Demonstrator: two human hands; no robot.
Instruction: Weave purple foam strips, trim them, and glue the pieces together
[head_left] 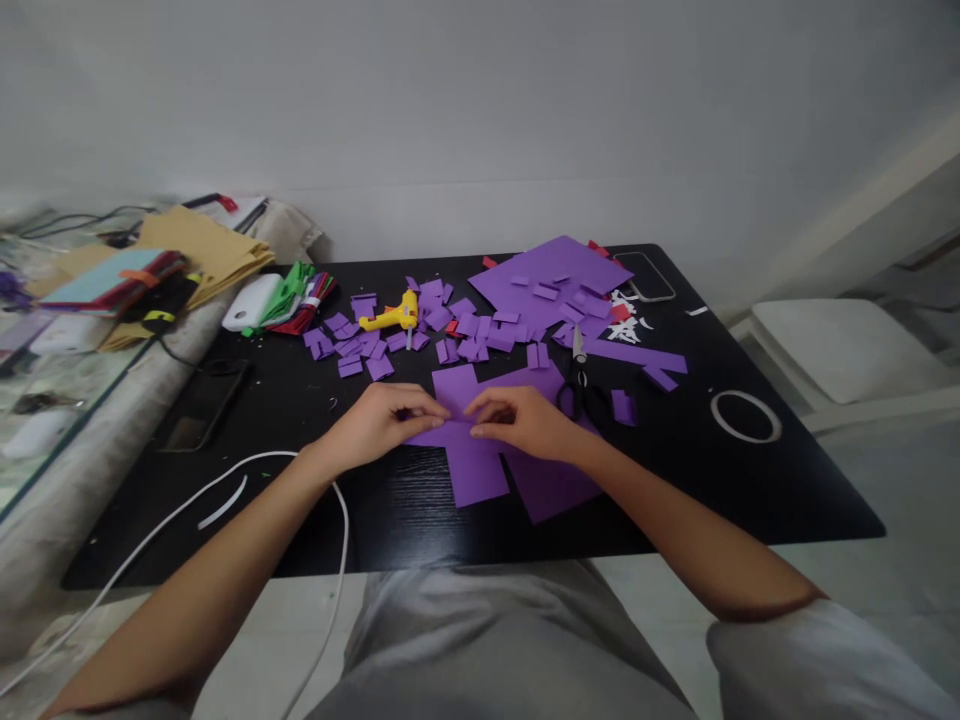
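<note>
My left hand (386, 420) and my right hand (517, 420) meet over a cross-shaped purple paper sheet (480, 465) lying on the black table (390, 520). Both hands pinch a folded edge of that sheet between fingertips and thumbs. A second purple sheet (555, 485) lies under it to the right. Black-handled scissors (580, 385) rest just right of my right hand. Several small folded purple pieces (360, 350) are scattered behind my hands, around a yellow glue gun (394, 315).
A large purple sheet (547, 275) and a phone (649, 275) lie at the back right. A tape ring (746, 415) sits at the right. A dark phone (206, 400), a white cable (225, 475), coloured paper stacks (296, 295) and envelopes (202, 250) occupy the left.
</note>
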